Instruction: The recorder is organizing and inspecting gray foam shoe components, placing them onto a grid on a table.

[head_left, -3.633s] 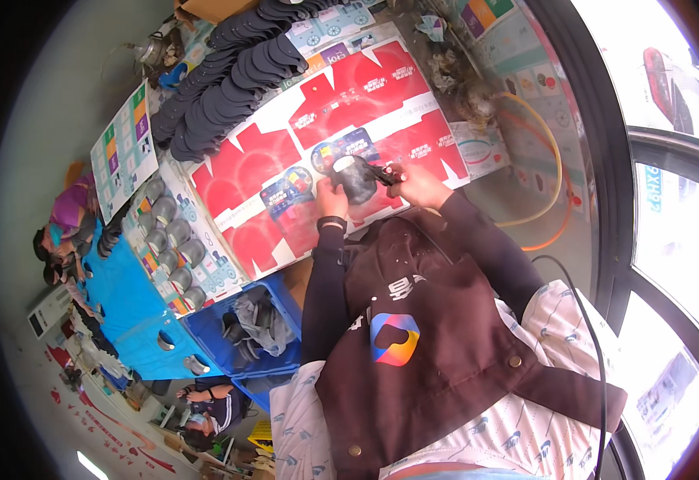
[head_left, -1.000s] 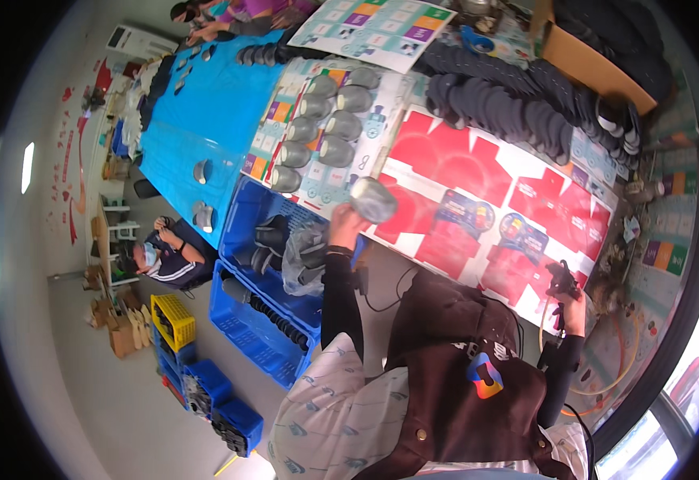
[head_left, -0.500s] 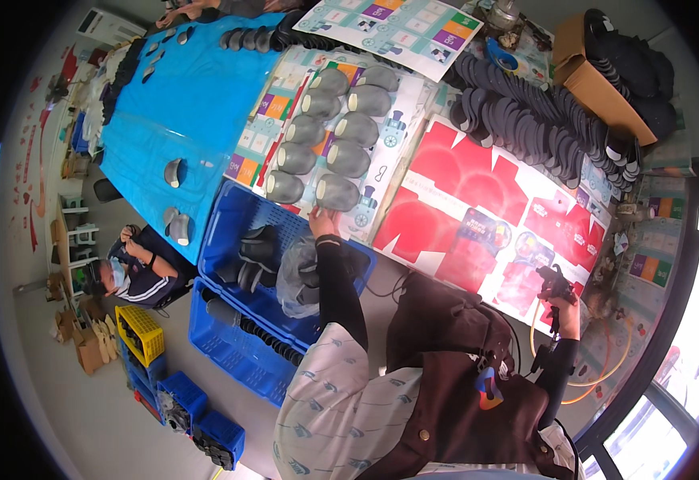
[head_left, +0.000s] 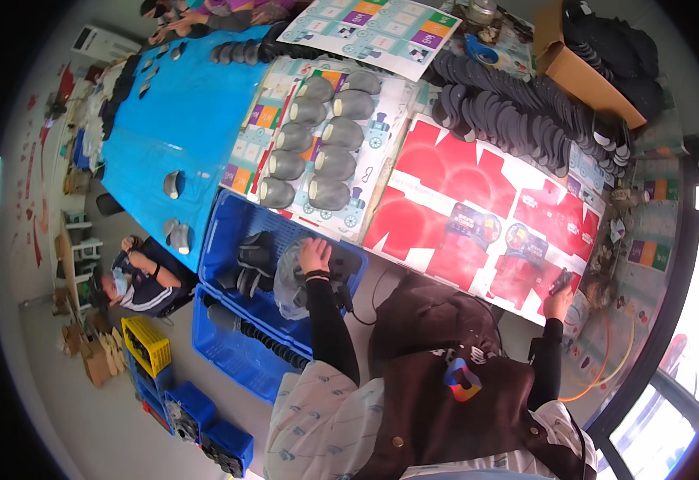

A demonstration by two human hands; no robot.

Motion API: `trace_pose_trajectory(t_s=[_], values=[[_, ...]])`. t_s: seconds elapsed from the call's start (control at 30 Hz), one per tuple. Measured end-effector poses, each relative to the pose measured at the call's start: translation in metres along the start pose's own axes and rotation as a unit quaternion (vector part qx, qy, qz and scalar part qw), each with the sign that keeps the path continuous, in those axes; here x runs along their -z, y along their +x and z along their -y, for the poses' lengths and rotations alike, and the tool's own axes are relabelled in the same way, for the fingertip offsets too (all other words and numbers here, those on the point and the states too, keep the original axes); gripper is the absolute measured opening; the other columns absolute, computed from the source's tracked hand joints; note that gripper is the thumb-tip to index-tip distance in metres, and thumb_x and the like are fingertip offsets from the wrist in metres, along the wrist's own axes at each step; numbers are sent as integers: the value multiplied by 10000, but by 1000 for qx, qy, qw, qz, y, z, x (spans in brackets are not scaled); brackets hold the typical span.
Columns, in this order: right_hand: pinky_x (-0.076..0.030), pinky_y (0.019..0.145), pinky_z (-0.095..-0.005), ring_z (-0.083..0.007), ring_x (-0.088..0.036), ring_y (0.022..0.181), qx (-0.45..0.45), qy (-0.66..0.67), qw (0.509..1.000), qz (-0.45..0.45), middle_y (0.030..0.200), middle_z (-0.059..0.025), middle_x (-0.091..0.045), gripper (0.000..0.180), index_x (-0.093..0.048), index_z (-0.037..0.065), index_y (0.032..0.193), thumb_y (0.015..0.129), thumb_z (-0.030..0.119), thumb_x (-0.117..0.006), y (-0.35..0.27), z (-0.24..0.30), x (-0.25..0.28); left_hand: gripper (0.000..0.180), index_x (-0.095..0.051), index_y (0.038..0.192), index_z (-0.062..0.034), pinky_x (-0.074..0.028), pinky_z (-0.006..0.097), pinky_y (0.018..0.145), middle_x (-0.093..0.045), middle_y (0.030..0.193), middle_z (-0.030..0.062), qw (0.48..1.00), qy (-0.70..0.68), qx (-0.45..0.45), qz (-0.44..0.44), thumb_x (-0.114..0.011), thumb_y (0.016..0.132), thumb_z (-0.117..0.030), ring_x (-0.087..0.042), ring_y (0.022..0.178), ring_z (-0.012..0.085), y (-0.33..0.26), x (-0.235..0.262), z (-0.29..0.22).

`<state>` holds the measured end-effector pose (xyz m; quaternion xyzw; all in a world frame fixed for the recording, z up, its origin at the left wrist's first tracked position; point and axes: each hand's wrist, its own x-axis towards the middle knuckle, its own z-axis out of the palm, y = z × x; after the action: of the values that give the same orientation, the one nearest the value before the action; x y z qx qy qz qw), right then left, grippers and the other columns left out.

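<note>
From the head camera, I see my left hand [head_left: 313, 254] down inside the upper blue crate [head_left: 229, 228], fingers spread loosely over the clear plastic bag [head_left: 289, 280] and the dark shoe parts [head_left: 249, 260] lying there; it grips nothing that I can make out. Half a second ago that hand was up at the near end of the rows of grey moulded pieces [head_left: 317, 152] on the printed sheet, and a second ago it carried one such grey piece, so I judge that piece has been set down with the others and the hand has dropped to the crate for more. My right hand [head_left: 559, 298] stays at the table's near edge by the red cardboard sheets [head_left: 477, 208], closed around a small dark tool [head_left: 561, 282], just as it was in the earlier frames. A second blue crate [head_left: 237, 356] sits below the first. A seated person [head_left: 137, 280] is on the floor to my left, beside the blue-covered table [head_left: 173, 120].
</note>
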<state>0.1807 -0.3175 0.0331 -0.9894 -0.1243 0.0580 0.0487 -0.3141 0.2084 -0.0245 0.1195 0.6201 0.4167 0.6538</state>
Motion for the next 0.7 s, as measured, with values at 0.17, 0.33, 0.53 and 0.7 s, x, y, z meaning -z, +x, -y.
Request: trace_pose_trajectory(t_s=[0.17, 0.33, 0.53, 0.7], values=[[-447, 985, -522, -427, -545, 1152, 2, -181, 981, -69, 1201, -264, -542, 680, -432, -34, 1271, 855, 428, -707, 14, -37, -33, 471, -459, 1377, -55, -540, 478, 943, -574, 1314, 188, 1000, 16, -7, 1, -612, 944, -160, -615, 1145, 336, -47, 57, -16], [-488, 943, -473, -383, -581, 1134, 21, -278, 959, 61, 1142, -223, -604, 710, -474, -75, 1322, 837, 394, -693, 32, 44, -34, 410, -505, 1326, -65, -552, 450, 915, -630, 1232, 164, 998, 18, -62, 4, -616, 956, -201, -639, 1104, 316, -60, 90, -60], [-567, 767, -330, -199, -651, 998, 112, 505, 744, 422, 1101, -131, -654, 401, -555, -4, 1292, 909, 91, -625, -40, 313, -30, 388, -509, 1308, -55, -567, 426, 846, -625, 1258, 209, 995, 41, -94, 12, -592, 960, -206, -655, 1075, 326, 0, 97, -106], [-575, 795, -351, -213, -652, 993, 126, 479, 699, 516, 1093, -123, -649, 371, -547, -34, 1279, 926, 71, -590, -83, 462, -44, 363, -506, 1297, -21, -588, 378, 774, -659, 1189, 218, 997, 38, -64, 14, -559, 973, -177, -685, 1012, 314, 88, 68, -120]])
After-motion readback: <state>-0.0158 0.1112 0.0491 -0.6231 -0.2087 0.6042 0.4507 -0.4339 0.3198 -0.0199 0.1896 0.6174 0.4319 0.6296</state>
